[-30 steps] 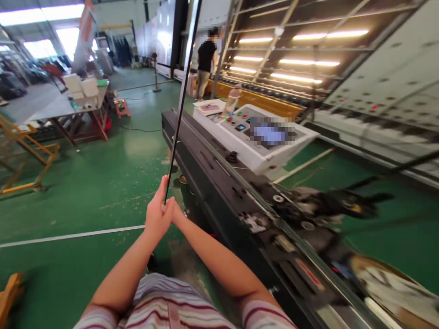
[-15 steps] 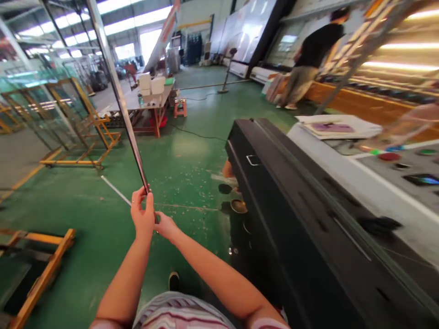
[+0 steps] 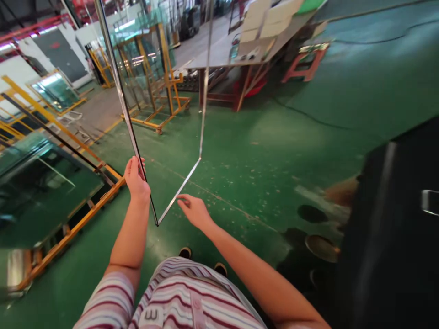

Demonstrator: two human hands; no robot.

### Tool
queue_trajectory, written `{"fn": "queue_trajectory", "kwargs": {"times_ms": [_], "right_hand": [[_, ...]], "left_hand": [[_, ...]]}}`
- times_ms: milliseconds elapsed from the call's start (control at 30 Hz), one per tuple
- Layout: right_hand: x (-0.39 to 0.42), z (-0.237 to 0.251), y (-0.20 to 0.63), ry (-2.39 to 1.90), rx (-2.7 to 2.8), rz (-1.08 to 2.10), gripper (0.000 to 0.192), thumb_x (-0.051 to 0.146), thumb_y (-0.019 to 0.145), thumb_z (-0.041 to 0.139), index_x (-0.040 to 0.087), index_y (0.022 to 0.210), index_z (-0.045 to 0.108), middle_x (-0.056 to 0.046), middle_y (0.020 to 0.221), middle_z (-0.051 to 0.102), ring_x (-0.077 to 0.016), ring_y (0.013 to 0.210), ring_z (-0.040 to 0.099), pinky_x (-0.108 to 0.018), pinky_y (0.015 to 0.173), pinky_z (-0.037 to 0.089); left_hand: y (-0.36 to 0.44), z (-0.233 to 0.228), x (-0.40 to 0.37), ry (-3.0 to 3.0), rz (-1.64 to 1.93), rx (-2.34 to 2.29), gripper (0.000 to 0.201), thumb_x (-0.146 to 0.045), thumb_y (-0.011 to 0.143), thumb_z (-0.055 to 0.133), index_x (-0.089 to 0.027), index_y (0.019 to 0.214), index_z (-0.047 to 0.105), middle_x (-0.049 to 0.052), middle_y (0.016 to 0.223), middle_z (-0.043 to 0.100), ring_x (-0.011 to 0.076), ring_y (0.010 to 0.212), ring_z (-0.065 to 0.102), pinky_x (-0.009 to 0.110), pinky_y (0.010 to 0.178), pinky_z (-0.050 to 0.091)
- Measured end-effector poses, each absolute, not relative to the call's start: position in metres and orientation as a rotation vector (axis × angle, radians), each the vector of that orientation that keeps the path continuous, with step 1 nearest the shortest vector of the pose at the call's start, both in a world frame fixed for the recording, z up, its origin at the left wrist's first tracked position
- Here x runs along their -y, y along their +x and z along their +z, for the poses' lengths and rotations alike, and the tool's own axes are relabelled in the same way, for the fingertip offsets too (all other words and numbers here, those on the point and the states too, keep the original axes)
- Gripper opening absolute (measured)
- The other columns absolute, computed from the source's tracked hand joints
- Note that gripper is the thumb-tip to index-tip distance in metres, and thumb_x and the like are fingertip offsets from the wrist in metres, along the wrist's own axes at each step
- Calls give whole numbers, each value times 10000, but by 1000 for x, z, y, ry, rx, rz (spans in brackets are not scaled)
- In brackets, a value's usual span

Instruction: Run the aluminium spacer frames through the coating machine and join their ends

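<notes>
A tall, thin metal frame (image 3: 127, 116) with a shiny face and dark edge stands upright before me; its top is out of view. My left hand (image 3: 136, 180) is closed around the near long side, a little above the lower corner. The short bottom bar (image 3: 190, 172) slants away to the far corner, where the other long side (image 3: 205, 98) rises. My right hand (image 3: 195, 211) has its thumb and forefinger pinched at the middle of this bottom bar. Its other fingers are curled and partly hidden.
Glass panes stand on a yellow rack (image 3: 151, 123). Another yellow rack (image 3: 77, 226) lies close on my left. A table (image 3: 219, 50) with white boxes and a red stool (image 3: 305, 64) are ahead. A black machine (image 3: 398, 228) stands on the right. A cable crosses the green floor.
My view has swung left. The metal frame has turned, so its bottom bar now runs away to the right. My right hand has moved from beside my left hand to the bottom bar.
</notes>
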State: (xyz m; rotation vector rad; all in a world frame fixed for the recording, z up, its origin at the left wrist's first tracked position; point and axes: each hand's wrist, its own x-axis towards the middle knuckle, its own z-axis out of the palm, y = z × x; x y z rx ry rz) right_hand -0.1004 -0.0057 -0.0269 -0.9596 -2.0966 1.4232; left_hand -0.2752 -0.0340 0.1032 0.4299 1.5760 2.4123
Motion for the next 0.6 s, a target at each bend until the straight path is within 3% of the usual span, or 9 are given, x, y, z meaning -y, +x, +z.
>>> {"fn": "queue_trajectory", "kwargs": {"times_ms": [233,467,600], "right_hand": [[-9,33,-97,-425,1624,1655,204,350,877,626,206,985,721,-67,1051,722,-192,1015,661,-324,865,531],[-3,89,-110,-141,1355,1905,216,376,841,714,211,979,702,-48,1043,700,-173,1008,641,-311,883,507],[0,101,-117,-178,1190,2021,264,441,775,770,207,866,688,-20,927,692,-166,933,633,-303,868,514]], "left_hand": [[-236,123,45,425,2417,-1452,379,-468,626,830,-166,767,650,-23,707,618,46,546,518,162,485,355],[-198,155,43,513,2368,-1317,347,-430,706,776,-162,688,557,-34,666,490,43,527,446,163,479,368],[-183,165,41,560,2366,-1232,307,-398,747,734,-165,686,543,-28,665,472,48,524,434,163,485,382]]}}
